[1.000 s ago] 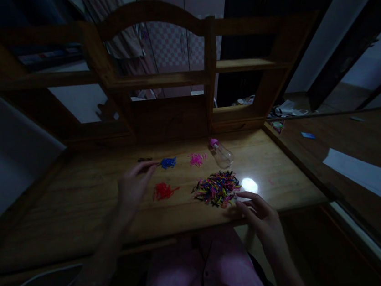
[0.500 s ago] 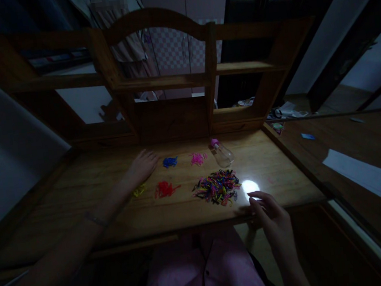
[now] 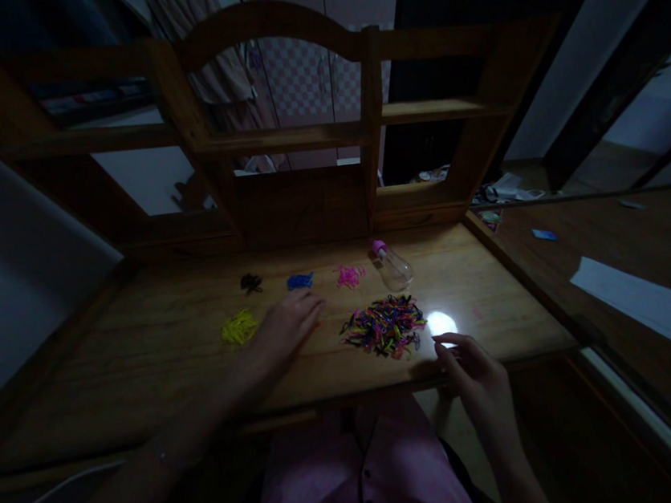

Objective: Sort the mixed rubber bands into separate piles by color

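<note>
My left hand (image 3: 293, 319) reaches palm down over the red bands, which it almost wholly hides; its fingers are stretched out. Around it lie small heaps of elastic bands: yellow bands (image 3: 238, 328) to its left, black bands (image 3: 250, 283) and blue bands (image 3: 300, 280) beyond it, and pink bands (image 3: 349, 276) farther right. A larger mixed-colour heap of bands (image 3: 385, 326) lies between my hands. My right hand (image 3: 477, 368) hovers at the table's front edge, right of that heap, fingers loosely curled with thumb and forefinger slightly apart. I see nothing held in it.
A clear bulb-shaped bottle with a pink cap (image 3: 396, 271) lies behind the mixed heap. The wooden desk (image 3: 156, 328) has a shelf frame (image 3: 292, 141) along its back. At right, white paper (image 3: 638, 302) and a blue card (image 3: 544, 235) lie on another brown surface.
My left hand has moved right and nearer, from beside the blue bands to over the red ones, uncovering the black and yellow heaps. My right hand has hardly moved.
</note>
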Demonstrator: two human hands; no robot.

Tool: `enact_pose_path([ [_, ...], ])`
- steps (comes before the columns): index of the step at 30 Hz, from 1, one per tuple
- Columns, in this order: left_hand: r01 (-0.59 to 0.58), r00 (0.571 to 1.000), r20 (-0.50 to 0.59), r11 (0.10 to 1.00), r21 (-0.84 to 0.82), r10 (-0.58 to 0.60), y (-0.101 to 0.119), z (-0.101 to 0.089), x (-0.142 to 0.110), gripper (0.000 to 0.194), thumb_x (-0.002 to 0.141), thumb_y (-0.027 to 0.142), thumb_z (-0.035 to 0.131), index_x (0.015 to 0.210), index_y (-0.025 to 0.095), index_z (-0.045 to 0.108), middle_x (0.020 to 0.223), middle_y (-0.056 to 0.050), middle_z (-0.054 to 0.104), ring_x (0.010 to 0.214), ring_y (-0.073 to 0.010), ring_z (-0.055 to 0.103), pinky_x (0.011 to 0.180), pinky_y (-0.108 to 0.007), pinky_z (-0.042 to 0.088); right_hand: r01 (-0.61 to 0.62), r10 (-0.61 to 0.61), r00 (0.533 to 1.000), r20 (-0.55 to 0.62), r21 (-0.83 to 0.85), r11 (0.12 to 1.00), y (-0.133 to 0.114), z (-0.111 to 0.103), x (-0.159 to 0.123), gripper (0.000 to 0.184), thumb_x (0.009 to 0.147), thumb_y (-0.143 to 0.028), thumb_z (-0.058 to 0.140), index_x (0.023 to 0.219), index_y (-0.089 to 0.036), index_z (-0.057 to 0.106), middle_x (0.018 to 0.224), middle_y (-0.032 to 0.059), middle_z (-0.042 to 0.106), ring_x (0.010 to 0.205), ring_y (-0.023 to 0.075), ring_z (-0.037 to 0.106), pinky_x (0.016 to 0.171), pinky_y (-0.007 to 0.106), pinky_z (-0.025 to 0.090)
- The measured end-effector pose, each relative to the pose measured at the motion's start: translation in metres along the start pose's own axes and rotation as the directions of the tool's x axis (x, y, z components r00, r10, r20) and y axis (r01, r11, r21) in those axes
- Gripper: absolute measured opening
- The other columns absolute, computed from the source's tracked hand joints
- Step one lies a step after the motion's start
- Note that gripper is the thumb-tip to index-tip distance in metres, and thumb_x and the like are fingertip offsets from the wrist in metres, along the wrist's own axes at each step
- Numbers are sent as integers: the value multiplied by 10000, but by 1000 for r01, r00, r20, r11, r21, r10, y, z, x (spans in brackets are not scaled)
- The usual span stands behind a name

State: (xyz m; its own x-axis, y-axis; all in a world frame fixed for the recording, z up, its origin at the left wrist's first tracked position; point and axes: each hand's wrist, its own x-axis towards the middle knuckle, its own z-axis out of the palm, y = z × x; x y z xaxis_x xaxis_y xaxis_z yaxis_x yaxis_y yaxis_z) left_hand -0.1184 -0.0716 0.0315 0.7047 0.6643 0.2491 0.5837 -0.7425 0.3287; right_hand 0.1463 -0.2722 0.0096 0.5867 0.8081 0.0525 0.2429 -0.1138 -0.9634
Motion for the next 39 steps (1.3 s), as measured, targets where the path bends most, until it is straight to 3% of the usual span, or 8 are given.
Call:
enact_pose_path([
  [2, 40, 998, 57, 989, -140, -32, 31, 14, -4, 270, 960, 310, 415, 1064, 208, 643, 1035, -62, 625, 963, -191, 588, 874, -323, 467, 23, -23, 1000, 1, 2, 1000, -3, 2, 0, 236, 836, -397, 633, 973, -207, 665, 935, 57, 701, 822, 208, 662, 699, 279, 495],
  [4, 86, 995, 60, 975, -204, -75, 46, 31, -6, 245, 937, 328, 473, 1089, 215, 628, 1020, -60, 607, 946, -198, 585, 859, -326, 473, 34, -34, 999, 5, -1, 999, -4, 3, 0, 234, 838, -393, 627, 969, -203, 668, 941, 63, 702, 821, 211, 664, 704, 286, 500],
  [9, 134, 990, -7, 946, -294, -143, 43, 58, 3, 325, 870, 166, 526, 1188, 213, 576, 1082, -78, 587, 1007, -217, 564, 889, -341, 461, 13, -12, 1000, 27, -37, 999, 0, -2, -5, 242, 842, -402, 616, 950, -193, 676, 921, 72, 706, 835, 230, 664, 686, 292, 508],
  [16, 228, 973, 125, 863, -452, -192, 32, 56, 13, 288, 806, 161, 568, 1082, 206, 639, 867, -27, 648, 797, -180, 602, 728, -288, 463, -6, 8, 999, 39, -53, 999, 8, -6, -7, 245, 840, -407, 618, 952, -197, 677, 932, 68, 704, 826, 223, 663, 667, 282, 509],
  [25, 285, 957, 105, 794, -537, -272, 25, 56, 27, 201, 803, 217, 565, 976, 183, 660, 863, -38, 666, 809, -181, 615, 712, -281, 461, -23, 24, 997, 73, -5, 1000, 4, -3, -7, 252, 832, -423, 637, 937, -199, 683, 922, 63, 712, 799, 214, 656, 641, 267, 496],
  [32, 210, 977, 43, 908, -363, -209, 22, 64, 32, 81, 761, 240, 644, 822, 186, 645, 836, -42, 621, 828, -207, 568, 718, -312, 426, -57, 54, 995, 88, 32, 998, -1, -6, -10, 259, 826, -424, 648, 950, -199, 683, 921, 65, 705, 780, 210, 638, 640, 276, 494],
  [39, 189, 981, 88, 937, -293, -171, 19, 67, 29, 59, 806, 266, 602, 810, 208, 608, 838, -41, 615, 834, -214, 556, 740, -328, 413, -68, 65, 994, 84, 31, 997, 3, -7, -10, 261, 815, -424, 657, 936, -195, 689, 908, 65, 708, 742, 202, 639, 640, 285, 494],
])
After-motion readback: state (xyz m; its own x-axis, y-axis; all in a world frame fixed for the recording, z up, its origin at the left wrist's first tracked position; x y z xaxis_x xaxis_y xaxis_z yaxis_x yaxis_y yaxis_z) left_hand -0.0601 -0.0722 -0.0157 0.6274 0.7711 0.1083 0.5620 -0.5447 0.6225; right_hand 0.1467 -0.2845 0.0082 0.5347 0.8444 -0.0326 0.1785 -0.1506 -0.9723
